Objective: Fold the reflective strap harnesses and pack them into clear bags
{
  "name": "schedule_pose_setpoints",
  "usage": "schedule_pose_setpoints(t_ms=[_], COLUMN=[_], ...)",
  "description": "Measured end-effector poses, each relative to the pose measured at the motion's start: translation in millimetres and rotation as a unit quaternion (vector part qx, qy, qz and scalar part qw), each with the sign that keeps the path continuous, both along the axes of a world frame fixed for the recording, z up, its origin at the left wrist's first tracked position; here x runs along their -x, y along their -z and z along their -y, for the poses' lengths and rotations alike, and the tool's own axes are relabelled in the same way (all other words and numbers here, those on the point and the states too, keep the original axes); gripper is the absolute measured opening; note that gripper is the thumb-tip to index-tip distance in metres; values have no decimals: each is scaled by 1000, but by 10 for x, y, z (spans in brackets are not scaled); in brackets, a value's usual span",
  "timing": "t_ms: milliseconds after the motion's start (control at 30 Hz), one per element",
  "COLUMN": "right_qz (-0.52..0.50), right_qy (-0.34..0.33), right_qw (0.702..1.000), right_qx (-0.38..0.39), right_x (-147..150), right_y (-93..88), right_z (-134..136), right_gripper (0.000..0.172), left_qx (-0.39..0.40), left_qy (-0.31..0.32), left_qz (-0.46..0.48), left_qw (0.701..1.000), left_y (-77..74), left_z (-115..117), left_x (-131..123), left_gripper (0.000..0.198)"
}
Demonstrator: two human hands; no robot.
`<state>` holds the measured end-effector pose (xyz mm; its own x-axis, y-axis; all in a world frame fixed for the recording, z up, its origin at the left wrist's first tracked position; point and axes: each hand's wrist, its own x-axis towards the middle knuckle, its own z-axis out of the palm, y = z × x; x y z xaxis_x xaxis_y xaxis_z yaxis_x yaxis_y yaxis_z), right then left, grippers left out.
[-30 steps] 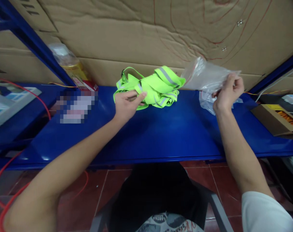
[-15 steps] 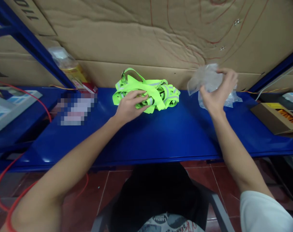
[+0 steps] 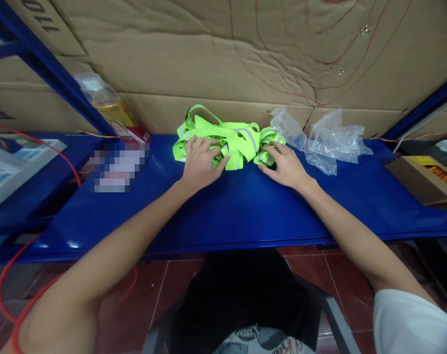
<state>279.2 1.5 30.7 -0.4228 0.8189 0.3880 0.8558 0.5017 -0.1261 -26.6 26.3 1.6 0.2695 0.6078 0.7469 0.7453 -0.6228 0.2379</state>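
Note:
A bundle of neon-yellow reflective straps (image 3: 243,140) with grey stripes and dark buckles lies towards the back of the blue shelf. Fingers of my left hand (image 3: 201,163) are curled over the bundle's left and middle part, gripping it. My right hand (image 3: 287,166) grips a smaller coil of the same straps (image 3: 270,135) at the right end, thumb low and fingers over the top. Its fingertips are partly lost among the bands. Just beyond that hand, a crumpled clear plastic bag (image 3: 288,129) leans against the cardboard.
More clear plastic bags (image 3: 336,137) lie to the right. An open cardboard box (image 3: 411,182) with orange contents sits at the far right. At left stand a bottle (image 3: 112,108) with a yellow label and a white tray (image 3: 24,162). Cardboard (image 3: 193,59) backs the blue shelf (image 3: 226,211).
My right hand has let go of the clear plastic bag and moved left onto the straps. The right-hand coil has parted slightly from the main bundle. My left hand stays on the straps.

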Motion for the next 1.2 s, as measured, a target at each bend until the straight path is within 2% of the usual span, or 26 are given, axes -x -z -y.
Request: schedule_pose_setpoints(t_ms=[133,267,367,467,567,700,767,867,967,1100,1200], right_qz=[13,9,-7,-9,0,-7,-13,-19,-30,-50,-46], right_qy=[51,97,70,6,-49,-66,-66,-72,-83,-102,-113], right_qw=[999,995,997,998,997,996,996,996,995,992,991], right_qx=[8,7,-26,-59,-54,-51,-51,-49,-50,-50,-60], right_x=[-158,-191,-91,88,242,264,211,139,130,161,169], right_y=[36,17,-23,-49,-12,90,124,145,150,145,119], right_z=[-109,-108,-17,103,175,129,68,-8,-19,49,103], right_gripper=[57,59,67,64,64,78,76,64,57,67,75], left_qx=[23,29,24,10,-3,-25,-25,-13,-4,-20,-41], left_qy=[-38,-32,-14,11,65,115,133,156,148,119,99], left_qz=[52,45,25,6,-33,-56,-67,-98,-115,-121,-117], left_qw=[998,998,999,1000,997,991,989,983,982,985,987], left_y=[28,6,-20,-39,-60,-95,-103,-91,-67,-44,-36], left_z=[-86,-77,-27,45,138,248,273,271,248,224,195], left_x=[57,87,65,10,-65,-151,-167,-152,-113,-71,-43], left_gripper=[49,52,55,53,40,22,27,36,36,31,36])
